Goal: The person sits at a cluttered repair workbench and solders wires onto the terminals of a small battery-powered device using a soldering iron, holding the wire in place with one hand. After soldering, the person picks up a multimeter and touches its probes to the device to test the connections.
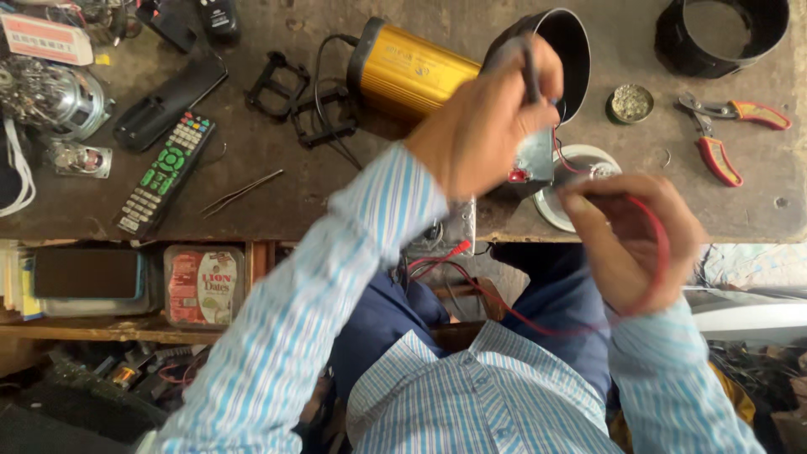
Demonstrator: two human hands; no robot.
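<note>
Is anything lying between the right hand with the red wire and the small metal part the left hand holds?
Nothing visible. The right hand pinches the red wire just beside the metal part under the left hand; only open air separates them.

Left hand (483, 126) raised over the surface, back toward the camera, fingers (538, 71) curled shut in a tight grip. Left forearm in a striped sleeve, slanting up from the lower left. Right hand (630, 240) lower and nearer the body, fingers bent inward, pinched closed. Right sleeve rising from the lower right. Hands near, not touching.
</note>
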